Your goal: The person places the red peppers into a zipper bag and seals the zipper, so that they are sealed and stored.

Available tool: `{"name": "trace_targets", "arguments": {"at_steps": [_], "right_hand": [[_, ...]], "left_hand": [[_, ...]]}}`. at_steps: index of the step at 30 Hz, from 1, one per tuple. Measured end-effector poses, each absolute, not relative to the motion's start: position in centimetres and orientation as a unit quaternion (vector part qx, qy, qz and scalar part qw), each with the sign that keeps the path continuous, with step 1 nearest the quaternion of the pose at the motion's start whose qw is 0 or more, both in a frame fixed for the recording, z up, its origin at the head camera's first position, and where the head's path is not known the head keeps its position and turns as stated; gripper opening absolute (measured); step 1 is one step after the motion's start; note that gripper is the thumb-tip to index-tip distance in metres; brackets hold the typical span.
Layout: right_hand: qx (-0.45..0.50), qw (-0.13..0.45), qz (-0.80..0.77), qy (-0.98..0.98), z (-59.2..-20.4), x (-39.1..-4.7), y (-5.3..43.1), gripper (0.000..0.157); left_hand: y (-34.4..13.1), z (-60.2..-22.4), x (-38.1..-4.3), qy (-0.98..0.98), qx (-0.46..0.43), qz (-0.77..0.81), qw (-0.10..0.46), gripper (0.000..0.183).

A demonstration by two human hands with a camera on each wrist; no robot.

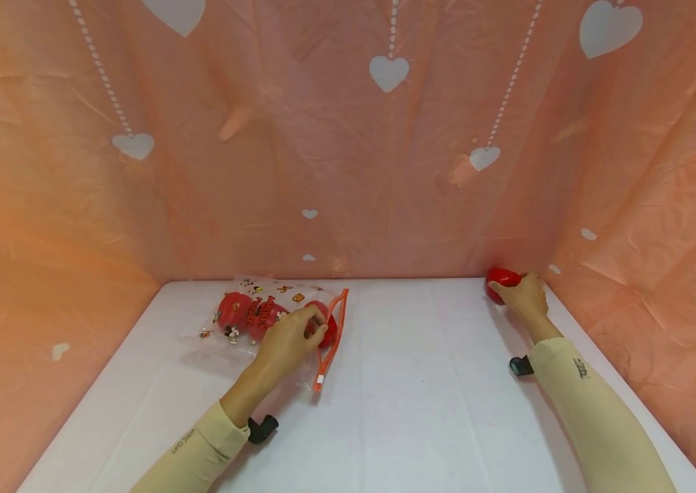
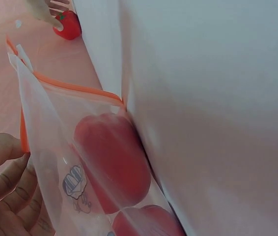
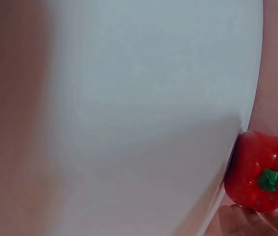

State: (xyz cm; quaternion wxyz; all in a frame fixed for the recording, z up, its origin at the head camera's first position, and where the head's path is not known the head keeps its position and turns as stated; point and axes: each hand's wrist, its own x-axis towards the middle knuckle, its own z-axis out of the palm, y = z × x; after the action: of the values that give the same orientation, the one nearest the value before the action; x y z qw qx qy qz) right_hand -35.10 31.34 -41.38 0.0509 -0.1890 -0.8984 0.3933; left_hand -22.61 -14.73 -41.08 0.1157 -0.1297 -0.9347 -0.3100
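Note:
A clear zipper bag with cartoon prints and an orange zip edge lies at the left of the white table. Inside it show several red bell peppers; the left wrist view has one bell pepper near the bag's mouth. My left hand pinches the bag's orange edge between thumb and fingers, lifting it so the mouth gapes. Far to the right, my right hand grips another red bell pepper with a green stem, at the table's back right corner. Part of that hand lies outside the right wrist view.
The white table spreads between the two hands. Orange-pink curtains with white hearts stand behind and at both sides, close to the table's edges. A small black wrist camera sits under the left wrist, and another camera by the right.

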Motion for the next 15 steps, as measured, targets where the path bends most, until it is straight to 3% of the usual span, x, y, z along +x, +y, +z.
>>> {"name": "trace_targets", "arguments": {"at_steps": [15], "right_hand": [[-0.153,0.029,0.415,-0.896,-41.3,-34.1,31.4,0.084]], "left_hand": [[-14.7,-41.1,-22.5,-0.934,-0.131,-0.313,0.114,0.012]]}}
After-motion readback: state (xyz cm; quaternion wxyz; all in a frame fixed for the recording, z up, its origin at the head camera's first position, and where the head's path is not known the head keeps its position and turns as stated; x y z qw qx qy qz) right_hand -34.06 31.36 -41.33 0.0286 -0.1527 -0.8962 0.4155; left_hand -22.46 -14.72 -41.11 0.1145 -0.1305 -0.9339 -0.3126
